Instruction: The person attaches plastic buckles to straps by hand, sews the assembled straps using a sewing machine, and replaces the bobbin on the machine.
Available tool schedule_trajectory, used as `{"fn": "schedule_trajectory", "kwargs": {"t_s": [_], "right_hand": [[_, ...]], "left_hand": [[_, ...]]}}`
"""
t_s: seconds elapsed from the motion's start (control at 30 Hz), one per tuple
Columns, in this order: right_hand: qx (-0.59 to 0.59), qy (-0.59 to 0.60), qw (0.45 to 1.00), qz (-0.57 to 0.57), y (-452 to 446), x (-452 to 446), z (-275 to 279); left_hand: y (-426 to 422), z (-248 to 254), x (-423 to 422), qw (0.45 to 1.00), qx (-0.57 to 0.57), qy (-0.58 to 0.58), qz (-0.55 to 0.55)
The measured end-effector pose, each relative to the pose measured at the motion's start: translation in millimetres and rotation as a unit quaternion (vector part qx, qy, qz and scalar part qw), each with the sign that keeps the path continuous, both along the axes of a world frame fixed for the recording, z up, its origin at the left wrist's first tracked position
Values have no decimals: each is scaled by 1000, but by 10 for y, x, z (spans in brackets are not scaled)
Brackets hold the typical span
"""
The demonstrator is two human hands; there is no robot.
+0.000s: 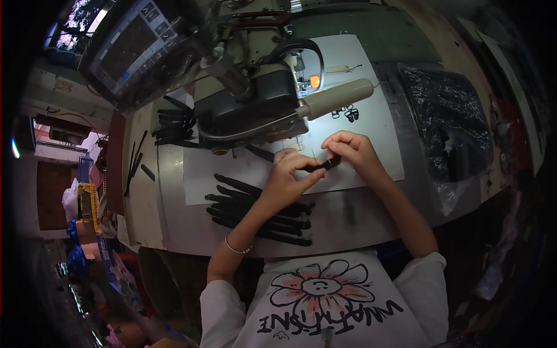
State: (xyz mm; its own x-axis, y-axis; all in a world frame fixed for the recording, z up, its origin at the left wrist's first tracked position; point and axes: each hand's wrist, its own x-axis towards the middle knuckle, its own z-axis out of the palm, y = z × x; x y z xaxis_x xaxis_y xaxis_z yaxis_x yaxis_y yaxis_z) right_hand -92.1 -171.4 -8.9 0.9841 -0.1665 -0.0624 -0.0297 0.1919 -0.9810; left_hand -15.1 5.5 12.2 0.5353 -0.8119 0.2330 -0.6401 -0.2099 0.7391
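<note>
A short black fabric strap (pixel 316 167) is held between my two hands over the white sheet, just in front of the sewing machine (pixel 249 107). My left hand (pixel 288 178) pinches one stretch of it with thumb and fingers. At its other end, the fingertips of my right hand (pixel 353 152) are closed on the strap near what looks like a small dark ring. Beside my left forearm lies a pile of black straps (pixel 235 200). Several small black rings or buckles (pixel 348 112) rest on the sheet beyond my right hand.
A screen (pixel 130 49) stands at the upper left of the machine. More black straps (pixel 174 123) lie to its left. A clear plastic bag with dark contents (pixel 447 116) lies on the right side of the table. A light handle-like bar (pixel 339 98) juts right from the machine.
</note>
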Motion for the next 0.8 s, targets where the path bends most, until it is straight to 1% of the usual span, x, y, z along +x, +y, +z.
{"fn": "schedule_trajectory", "kwargs": {"t_s": [0.03,0.07,0.1,0.13,0.17,0.2,0.23,0.27,0.3,0.33,0.4,0.47,0.5,0.53,0.57,0.6,0.67,0.7,0.8], "right_hand": [[5,16,1000,6,-17,16,-19],[11,32,999,13,-6,45,-36],[0,41,999,24,43,68,-46],[-71,36,996,30,119,105,-85],[-143,30,989,33,214,157,-135],[-213,23,976,35,306,212,-149],[-320,18,947,20,431,289,-109],[-396,15,918,25,546,378,-127],[-452,-3,892,27,665,466,-148],[-508,-20,861,26,774,558,-177],[-503,-94,859,17,955,691,-316],[-462,-95,882,20,1044,762,-387],[-439,-64,895,37,1043,755,-318],[-393,-61,917,25,1030,749,-397],[-334,-37,941,39,970,681,-348],[-274,-14,960,54,887,593,-281],[-87,60,991,80,695,372,-235],[10,96,991,93,615,263,-220],[81,58,995,18,489,47,-160]], "left_hand": [[67,-43,-13,998,-7,45,-42],[112,-3,-59,997,-22,-9,-71],[177,45,-117,994,-21,-81,-72],[245,72,-180,986,-18,-152,-74],[297,41,-227,970,-58,-228,-56],[384,11,-255,965,-41,-248,-77],[483,-20,-275,958,-24,-266,-100],[566,-49,-297,951,-9,-284,-125],[624,-71,-314,945,-22,-298,-136],[703,-93,-344,948,-18,-290,-129],[856,-125,-395,953,-21,-276,-124],[1025,-85,-389,977,-43,-184,-99],[1135,-88,-379,988,-45,-124,-82],[1254,-96,-365,995,-46,-63,-65],[1393,-90,-366,999,-32,33,-26],[1522,-90,-357,991,-16,129,14],[1713,-219,-288,949,-94,284,99],[1716,-212,-218,937,-133,312,89],[1675,-129,3,844,-220,482,81]]}}
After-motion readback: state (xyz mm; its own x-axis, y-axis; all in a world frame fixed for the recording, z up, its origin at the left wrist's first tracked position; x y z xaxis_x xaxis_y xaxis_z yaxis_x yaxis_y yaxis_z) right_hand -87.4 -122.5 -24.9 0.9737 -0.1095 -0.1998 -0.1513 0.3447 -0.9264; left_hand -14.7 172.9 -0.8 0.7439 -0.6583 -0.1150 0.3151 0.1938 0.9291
